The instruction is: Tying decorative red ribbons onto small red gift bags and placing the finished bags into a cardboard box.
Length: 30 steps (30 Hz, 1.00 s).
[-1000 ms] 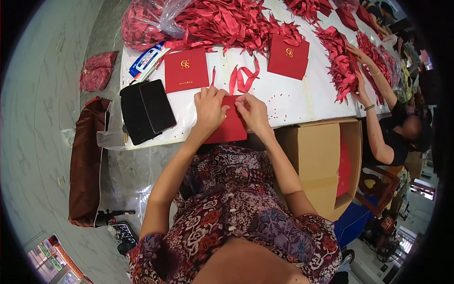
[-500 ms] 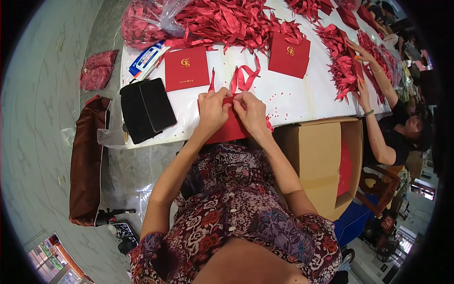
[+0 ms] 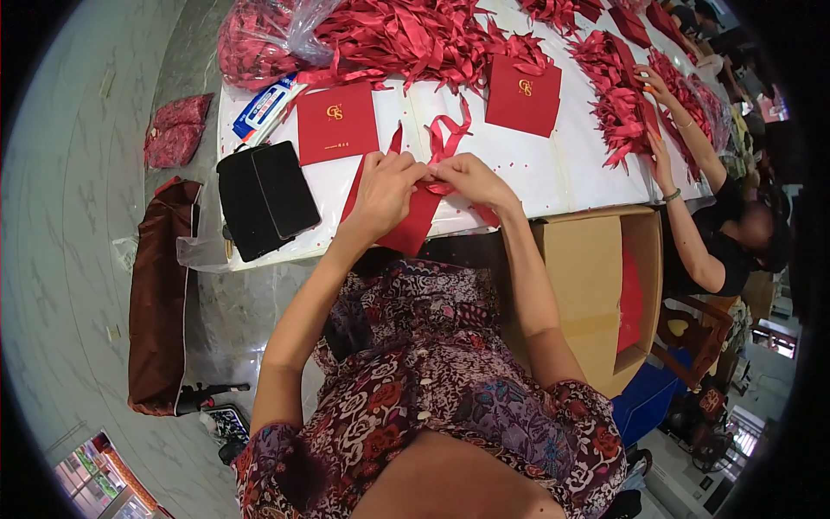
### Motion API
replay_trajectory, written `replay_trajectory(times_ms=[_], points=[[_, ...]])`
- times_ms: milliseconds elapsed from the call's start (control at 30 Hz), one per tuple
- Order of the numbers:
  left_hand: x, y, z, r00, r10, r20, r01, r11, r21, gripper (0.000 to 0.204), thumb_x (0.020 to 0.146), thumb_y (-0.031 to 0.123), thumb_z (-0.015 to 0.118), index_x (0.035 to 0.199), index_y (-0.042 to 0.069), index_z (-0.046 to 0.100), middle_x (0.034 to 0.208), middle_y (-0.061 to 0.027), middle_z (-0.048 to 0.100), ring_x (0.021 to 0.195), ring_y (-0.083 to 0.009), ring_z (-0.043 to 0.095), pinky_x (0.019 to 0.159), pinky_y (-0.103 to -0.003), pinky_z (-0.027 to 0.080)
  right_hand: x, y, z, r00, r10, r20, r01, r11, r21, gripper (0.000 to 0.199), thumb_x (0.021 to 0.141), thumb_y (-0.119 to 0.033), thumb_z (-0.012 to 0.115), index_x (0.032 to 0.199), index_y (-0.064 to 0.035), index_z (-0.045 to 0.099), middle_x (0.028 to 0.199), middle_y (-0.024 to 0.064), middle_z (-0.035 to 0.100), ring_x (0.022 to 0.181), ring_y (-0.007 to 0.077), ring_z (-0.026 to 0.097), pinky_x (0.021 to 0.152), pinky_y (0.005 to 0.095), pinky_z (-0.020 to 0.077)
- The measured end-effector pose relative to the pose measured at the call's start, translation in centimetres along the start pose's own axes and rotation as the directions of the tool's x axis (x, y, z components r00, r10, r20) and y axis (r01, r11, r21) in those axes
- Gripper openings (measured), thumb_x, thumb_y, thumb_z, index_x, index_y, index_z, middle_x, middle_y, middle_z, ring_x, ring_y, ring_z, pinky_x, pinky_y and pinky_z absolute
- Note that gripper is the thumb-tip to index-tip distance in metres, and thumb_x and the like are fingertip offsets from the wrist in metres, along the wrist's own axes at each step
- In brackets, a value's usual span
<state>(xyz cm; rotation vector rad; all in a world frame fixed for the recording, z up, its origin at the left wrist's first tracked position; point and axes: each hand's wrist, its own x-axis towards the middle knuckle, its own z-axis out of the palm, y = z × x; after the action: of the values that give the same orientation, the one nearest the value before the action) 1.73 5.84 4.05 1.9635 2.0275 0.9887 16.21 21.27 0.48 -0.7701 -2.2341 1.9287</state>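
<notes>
Near the table's front edge lies a flat red paper piece, a bag or card (image 3: 413,232), tilted, with its upper part under my hands. My left hand (image 3: 389,195) is closed in a pinch on a red ribbon at its top. Right beside it, my right hand (image 3: 474,180) pinches the same ribbon, the fingertips of both hands almost meeting. A loose loop of the ribbon (image 3: 450,134) curls up on the white table beyond my hands. Exactly how the ribbon passes between my fingers is hidden.
Red cards with gold print lie at left (image 3: 337,123) and right (image 3: 522,95). Behind is a heap of red ribbons (image 3: 415,39). A black pouch (image 3: 268,201) and wipes pack (image 3: 265,108) are left. A cardboard box (image 3: 581,294) stands right; a co-worker's hands (image 3: 661,86) handle ribbons.
The red paper piece has turned to a slant. My right hand has shifted slightly right and rotated, with its wrist farther from my left hand; both hands stay at the ribbon.
</notes>
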Motion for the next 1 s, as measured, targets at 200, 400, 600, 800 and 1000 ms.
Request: replay_trajectory(times_ms=[200, 400, 600, 800, 1000], points=[[0.3, 0.6, 0.2, 0.998, 0.064, 0.018, -0.066, 0.988, 0.137, 0.016, 0.08, 0.007, 0.066, 0.095, 0.01, 0.064, 0.089, -0.0064, 0.058, 0.09, -0.0245, 0.055, 0.088, -0.04, 0.036, 2.1, 0.8, -0.4, 0.992, 0.06, 0.115, -0.069, 0.995, 0.077, 0.023, 0.088, -0.02, 0.07, 0.077, -0.0004, 0.073, 0.061, -0.0003, 0.064, 0.057, 0.0044, 0.053, 0.053, 0.0246, 0.0416], [-0.2, 0.7, 0.5, 0.999, -0.019, -0.049, 0.017, 0.999, -0.042, 0.016, 0.079, 0.017, 0.073, 0.092, 0.011, 0.064, 0.087, -0.0048, 0.059, 0.087, -0.0242, 0.057, 0.084, -0.038, 0.035, 2.5, -0.8, 1.1, 0.848, -0.044, -0.528, -0.115, 0.957, -0.265, 0.032, 0.084, -0.035, 0.07, 0.079, -0.0033, 0.074, 0.059, 0.0087, 0.063, 0.054, 0.0213, 0.06, 0.055, 0.0355, 0.0457], [-0.8, -0.7, 1.0, 0.976, -0.206, -0.072, 0.198, 0.975, -0.103, 0.018, 0.078, 0.018, 0.076, 0.089, 0.01, 0.065, 0.086, -0.0051, 0.063, 0.085, -0.0244, 0.06, 0.082, -0.038, 0.034, -0.8, -0.5, -1.3, 0.888, -0.019, -0.46, -0.03, 0.995, -0.099, 0.028, 0.091, -0.028, 0.065, 0.097, -0.0015, 0.072, 0.071, 0.0094, 0.067, 0.064, 0.0198, 0.063, 0.062, 0.0321, 0.048], [-0.9, -2.4, 2.0, 0.948, -0.289, -0.135, 0.278, 0.956, -0.092, 0.019, 0.076, 0.017, 0.08, 0.085, 0.006, 0.067, 0.08, -0.0066, 0.065, 0.074, -0.0225, 0.065, 0.076, -0.037, 0.04, -5.2, -1.4, -1.8, 0.953, -0.301, -0.022, 0.212, 0.722, -0.658, 0.027, 0.08, -0.027, 0.076, 0.087, -0.0017, 0.071, 0.092, 0.0103, 0.062, 0.09, 0.0249, 0.058, 0.08, 0.0346, 0.0484], [0.0, -2.9, 3.2, 0.933, -0.262, -0.247, 0.278, 0.96, 0.031, 0.019, 0.079, 0.023, 0.077, 0.088, 0.01, 0.067, 0.085, -0.0062, 0.064, 0.087, -0.0253, 0.058, 0.081, -0.039, 0.035, -6.2, -4.3, -1.1, 0.967, -0.253, -0.028, 0.214, 0.868, -0.447, 0.025, 0.079, -0.025, 0.076, 0.085, -0.0015, 0.071, 0.083, 0.0086, 0.063, 0.08, 0.0224, 0.058, 0.073, 0.0332, 0.0476]])
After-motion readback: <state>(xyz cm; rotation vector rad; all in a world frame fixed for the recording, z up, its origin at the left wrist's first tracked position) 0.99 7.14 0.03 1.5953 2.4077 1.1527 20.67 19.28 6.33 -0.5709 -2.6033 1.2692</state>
